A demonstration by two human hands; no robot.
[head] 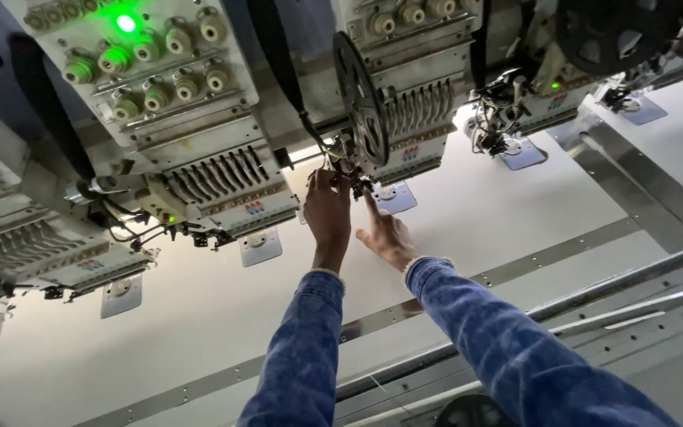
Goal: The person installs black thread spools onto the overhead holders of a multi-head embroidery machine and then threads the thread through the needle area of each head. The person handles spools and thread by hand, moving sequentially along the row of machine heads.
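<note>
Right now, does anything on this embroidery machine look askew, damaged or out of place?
Nothing stands out. Both the left hand and right hand reach the needle area of one embroidery head; the white table shows no spill or damage.

Colours and patterns: embroidery heads, bed and sleeves

The embroidery heads [199, 119] are cream-white, each carrying a row of pale knobs and a black slotted comb panel; a bright green lamp [126, 23] glows at the top left, tinting the nearest knobs green. A black spoked wheel [360, 99] sits on the middle head. The machine bed [199, 316] is plain off-white, crossed by grey metal rails [642, 273]. Pale blue-grey needle plates [260, 246] lie along its far edge. Both sleeves [507, 348] are mottled blue denim with frayed whitish cuffs.
</note>
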